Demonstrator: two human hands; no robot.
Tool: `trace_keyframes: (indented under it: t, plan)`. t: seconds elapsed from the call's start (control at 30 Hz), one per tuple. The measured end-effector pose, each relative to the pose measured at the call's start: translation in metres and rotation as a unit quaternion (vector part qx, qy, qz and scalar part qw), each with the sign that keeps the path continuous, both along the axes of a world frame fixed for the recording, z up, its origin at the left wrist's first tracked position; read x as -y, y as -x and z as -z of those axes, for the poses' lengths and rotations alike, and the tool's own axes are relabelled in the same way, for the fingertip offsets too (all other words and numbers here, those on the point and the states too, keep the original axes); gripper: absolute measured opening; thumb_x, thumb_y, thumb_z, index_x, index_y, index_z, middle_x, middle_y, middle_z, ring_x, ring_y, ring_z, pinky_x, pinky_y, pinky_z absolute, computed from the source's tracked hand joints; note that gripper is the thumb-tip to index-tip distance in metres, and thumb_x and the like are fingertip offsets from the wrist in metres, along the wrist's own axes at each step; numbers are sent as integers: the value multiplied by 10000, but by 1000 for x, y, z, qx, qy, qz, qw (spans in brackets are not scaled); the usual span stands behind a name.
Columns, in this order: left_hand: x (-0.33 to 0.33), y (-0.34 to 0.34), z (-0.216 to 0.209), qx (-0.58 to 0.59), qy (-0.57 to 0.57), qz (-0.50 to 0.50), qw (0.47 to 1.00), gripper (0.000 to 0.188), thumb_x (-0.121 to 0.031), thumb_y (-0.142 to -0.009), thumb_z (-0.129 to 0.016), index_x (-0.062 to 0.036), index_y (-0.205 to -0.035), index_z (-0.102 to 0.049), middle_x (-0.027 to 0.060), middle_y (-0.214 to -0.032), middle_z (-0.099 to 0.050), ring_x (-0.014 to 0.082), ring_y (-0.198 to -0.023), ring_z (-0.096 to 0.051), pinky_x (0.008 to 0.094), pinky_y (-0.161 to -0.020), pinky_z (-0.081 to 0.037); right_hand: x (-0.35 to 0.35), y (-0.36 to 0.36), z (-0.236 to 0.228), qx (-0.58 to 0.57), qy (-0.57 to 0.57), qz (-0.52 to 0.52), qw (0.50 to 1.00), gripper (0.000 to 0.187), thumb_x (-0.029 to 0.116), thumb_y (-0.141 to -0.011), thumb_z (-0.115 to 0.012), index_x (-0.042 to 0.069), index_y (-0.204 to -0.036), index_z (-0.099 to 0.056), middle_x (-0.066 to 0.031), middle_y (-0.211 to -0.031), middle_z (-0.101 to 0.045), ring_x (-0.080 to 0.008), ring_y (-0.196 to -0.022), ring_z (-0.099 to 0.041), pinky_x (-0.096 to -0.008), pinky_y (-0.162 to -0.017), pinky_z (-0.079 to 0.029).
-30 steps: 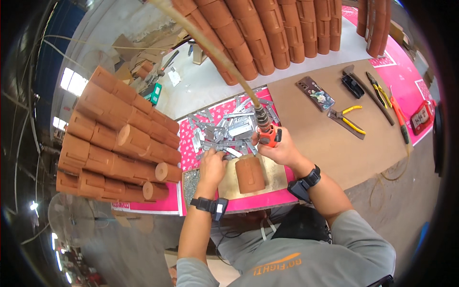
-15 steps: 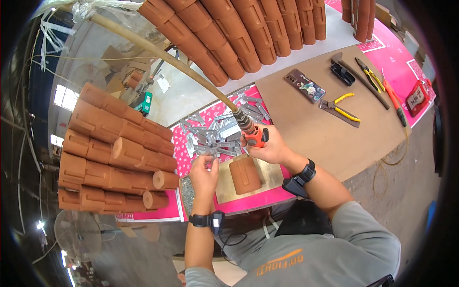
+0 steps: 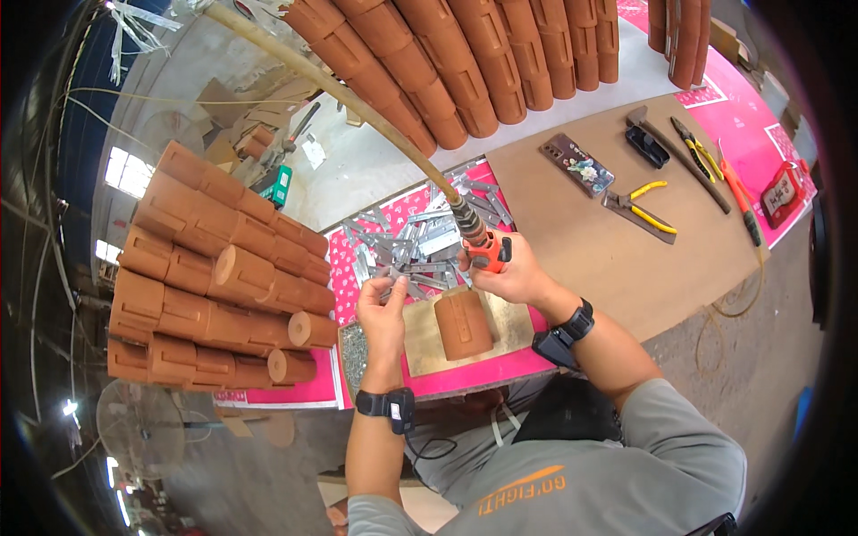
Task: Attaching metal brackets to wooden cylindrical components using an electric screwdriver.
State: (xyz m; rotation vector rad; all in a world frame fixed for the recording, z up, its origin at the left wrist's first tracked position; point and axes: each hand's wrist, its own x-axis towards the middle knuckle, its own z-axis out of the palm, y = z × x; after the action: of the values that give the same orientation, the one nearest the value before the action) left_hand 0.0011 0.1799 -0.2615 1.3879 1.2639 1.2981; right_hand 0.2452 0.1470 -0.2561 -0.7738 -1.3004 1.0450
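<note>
My right hand [image 3: 520, 279] grips an orange-red power screwdriver [image 3: 487, 256], whose grey neck meets a long tan pole or hose [image 3: 340, 89] slanting in from the upper left. Below it, a short terracotta-brown cylinder [image 3: 464, 325] with a raised rectangular panel rests on a brass-coloured plate [image 3: 516, 329]. Thumb and fingers of my left hand [image 3: 382, 320] pinch a thin grey metal strip [image 3: 394, 273] at the near edge of a loose heap of metal strips [image 3: 438, 239]. The heap lies on pink patterned sheeting, just beyond the cylinder.
Stacked brown cylinders stand at left [image 3: 206, 308] and at the back [image 3: 447, 80]. A shallow tray of small metal bits [image 3: 354, 353] sits by my left forearm. On brown board [image 3: 617, 277] lie a phone [image 3: 576, 164], yellow-handled pincers [image 3: 639, 213], pliers [image 3: 697, 147] and a hammer [image 3: 684, 161].
The view has shifted slightly. My left fingers have closed at the near edge of the metal strips. My right hand still holds the screwdriver over the same spot.
</note>
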Motion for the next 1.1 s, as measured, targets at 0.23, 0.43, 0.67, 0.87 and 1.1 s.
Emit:
trace_keyframes:
  t: [0.23,0.43,0.67,0.87,1.1]
  plan:
    - [1,-6,-24,9,-76,-36,996,129,-32,-902,-730,-24,-936,-606,155,-1151,-678,125,-915,-668,267,-761,-559,3,-3,-1,35,10,3,999,282,-23,-746,-643,22,-1024,-620,-34,-908,-674,-107,-850,-632,-294,-777,-529]
    - [14,-29,-33,102,6,108,989,189,40,-887,-718,-26,-997,-577,84,-929,-703,108,-794,-665,227,-693,-535,-1,-1,3,32,9,7,999,260,-20,-741,-643,24,-996,-619,-37,-897,-672,-109,-838,-626,-293,-778,-529]
    - [23,-57,-19,48,69,106,991,425,21,-894,-717,6,-1281,-542,70,-894,-704,83,-834,-645,218,-722,-502,2,-2,-2,36,12,11,999,255,-10,-744,-654,25,-995,-630,-34,-886,-672,-109,-832,-620,-289,-772,-524]
    - [19,-62,-15,28,118,107,987,429,-22,-907,-722,-3,-1296,-542,57,-886,-699,71,-785,-636,205,-651,-477,3,0,-1,29,-23,39,999,248,81,-745,-733,28,-976,-662,-45,-782,-636,-101,-697,-556,-289,-676,-494]
    - [6,-55,-4,-32,167,146,975,438,-14,-900,-717,36,-1284,-512,111,-963,-731,102,-823,-675,216,-665,-503,0,1,0,43,-27,42,998,307,106,-736,-767,33,-1018,-671,-67,-831,-666,-118,-733,-594,-306,-696,-512]
